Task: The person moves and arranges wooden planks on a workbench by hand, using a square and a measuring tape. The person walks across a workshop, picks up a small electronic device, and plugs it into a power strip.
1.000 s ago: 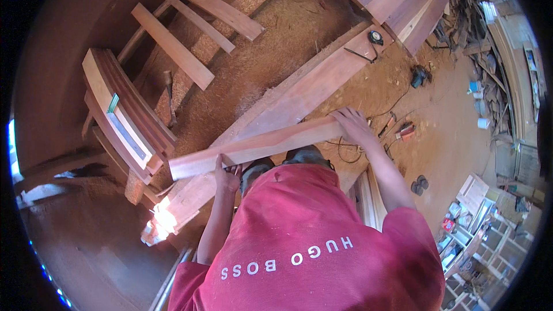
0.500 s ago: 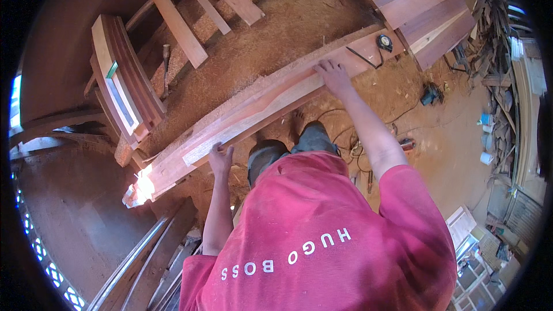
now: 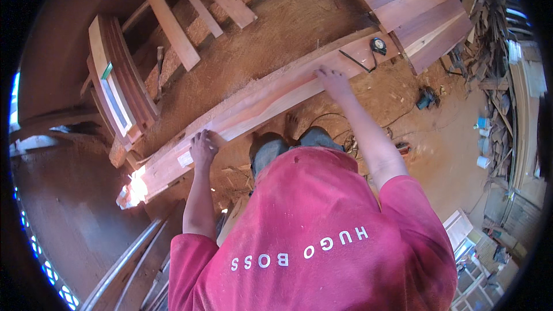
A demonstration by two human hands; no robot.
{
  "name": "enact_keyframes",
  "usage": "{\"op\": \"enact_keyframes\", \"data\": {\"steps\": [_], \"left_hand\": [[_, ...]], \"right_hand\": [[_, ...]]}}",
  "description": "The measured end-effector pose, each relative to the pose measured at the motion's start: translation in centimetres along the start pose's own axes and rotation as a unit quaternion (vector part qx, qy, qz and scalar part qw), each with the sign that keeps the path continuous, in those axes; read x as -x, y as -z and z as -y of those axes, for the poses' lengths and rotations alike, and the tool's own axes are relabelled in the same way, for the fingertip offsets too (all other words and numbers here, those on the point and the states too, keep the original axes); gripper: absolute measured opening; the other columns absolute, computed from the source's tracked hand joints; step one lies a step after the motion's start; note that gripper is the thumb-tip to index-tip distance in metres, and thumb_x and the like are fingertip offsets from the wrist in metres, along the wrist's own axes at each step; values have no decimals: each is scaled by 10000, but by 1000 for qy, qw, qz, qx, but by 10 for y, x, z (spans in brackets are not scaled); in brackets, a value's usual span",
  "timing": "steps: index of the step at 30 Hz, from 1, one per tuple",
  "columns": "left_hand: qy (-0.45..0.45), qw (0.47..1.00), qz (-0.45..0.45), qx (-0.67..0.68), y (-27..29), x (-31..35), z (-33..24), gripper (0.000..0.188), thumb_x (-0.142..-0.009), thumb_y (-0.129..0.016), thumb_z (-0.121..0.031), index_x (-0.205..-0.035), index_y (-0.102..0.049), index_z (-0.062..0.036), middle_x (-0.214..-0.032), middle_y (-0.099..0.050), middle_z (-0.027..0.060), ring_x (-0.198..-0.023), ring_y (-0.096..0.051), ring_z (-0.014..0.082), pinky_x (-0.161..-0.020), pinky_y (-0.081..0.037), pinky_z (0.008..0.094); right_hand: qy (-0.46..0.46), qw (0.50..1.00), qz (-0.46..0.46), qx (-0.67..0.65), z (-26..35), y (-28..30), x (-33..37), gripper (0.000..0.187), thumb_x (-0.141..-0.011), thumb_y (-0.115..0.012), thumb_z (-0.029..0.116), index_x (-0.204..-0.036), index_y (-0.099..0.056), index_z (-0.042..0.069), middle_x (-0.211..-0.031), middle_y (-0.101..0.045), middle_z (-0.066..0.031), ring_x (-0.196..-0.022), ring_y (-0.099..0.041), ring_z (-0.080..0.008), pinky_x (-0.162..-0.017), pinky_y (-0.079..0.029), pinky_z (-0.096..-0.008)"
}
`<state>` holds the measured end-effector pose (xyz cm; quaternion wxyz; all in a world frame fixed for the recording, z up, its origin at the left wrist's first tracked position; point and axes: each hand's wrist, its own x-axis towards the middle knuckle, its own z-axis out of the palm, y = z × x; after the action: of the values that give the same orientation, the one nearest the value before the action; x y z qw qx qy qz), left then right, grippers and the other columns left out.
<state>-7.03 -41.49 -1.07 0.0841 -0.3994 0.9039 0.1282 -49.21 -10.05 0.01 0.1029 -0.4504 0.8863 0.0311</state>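
With both hands on it, the reddish board [image 3: 266, 111] appears to lie lengthwise along the long plank [image 3: 364, 52], so laying it there looks mostly done, though neither hand has let go. The left hand [image 3: 203, 148] has its fingers curled over the board near its left end, holding it; the right hand [image 3: 334, 83] has bent fingers across the other end, and whether they grip or merely rest I cannot tell. No fresh cut or mark can be made out on the board. Beyond the right hand, the tape measure [image 3: 378, 45] and a black angled bar [image 3: 358, 62] lie unheld on the plank. Farther off, the row of boards [image 3: 417, 6] sits side by side at upper right, while the stack [image 3: 118, 75] and a loose board [image 3: 171, 23] at upper left lie apart, untouched.
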Motion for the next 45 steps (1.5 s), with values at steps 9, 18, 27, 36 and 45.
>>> {"op": "enact_keyframes", "data": {"steps": [9, 18, 27, 36, 45], "left_hand": [[-78, 996, 1, -49, 2, 22, -104, 1067, -615, -892, -323, -1512, -326, -209, -1519, -379, 89, -1435, -328, 337, -1127, -289, 636], [-150, 989, -11, -2, -15, -5, -181, 1028, -637, -870, -421, -1493, -360, -171, -1403, -476, 110, -1356, -415, 347, -1076, -333, 640], [-155, 975, 125, 96, 29, -44, -156, 965, -603, -886, -342, -1441, -459, -125, -1304, -582, 123, -1203, -553, 362, -982, -458, 553], [-207, 764, 126, 599, 234, -54, -149, 875, -722, -876, -272, -1455, -469, -25, -1187, -665, 90, -1046, -637, 190, -896, -527, 338], [-223, 381, -46, 896, 287, -30, -191, 920, -903, -538, -652, -1523, -258, -32, -1555, -291, 253, -1415, -329, 454, -1170, -305, 584]], "right_hand": [[-91, 979, -59, -171, -43, -11, 12, 647, -816, -662, 35, -1418, -428, 62, -1444, -434, -226, -1237, -516, -443, -1057, -446, -456], [-151, 935, -89, -307, -62, -70, 31, 845, -713, -850, 97, -1433, -427, -27, -1387, -517, -238, -1302, -494, -356, -1094, -411, -420], [-234, 759, -145, -590, -58, 28, 38, 613, -916, -708, 108, -1459, -431, 43, -1299, -615, -89, -1115, -618, -191, -924, -487, -311], [-29, 838, -68, -541, 54, 139, 43, 659, -844, -778, 272, -1411, -500, 84, -1266, -615, -115, -1110, -619, -216, -924, -508, -330], [149, 893, -204, -373, 158, 221, 34, 969, -610, -905, 409, -1403, -487, 41, -1351, -560, -180, -1245, -539, -370, -1059, -427, -465]]}}
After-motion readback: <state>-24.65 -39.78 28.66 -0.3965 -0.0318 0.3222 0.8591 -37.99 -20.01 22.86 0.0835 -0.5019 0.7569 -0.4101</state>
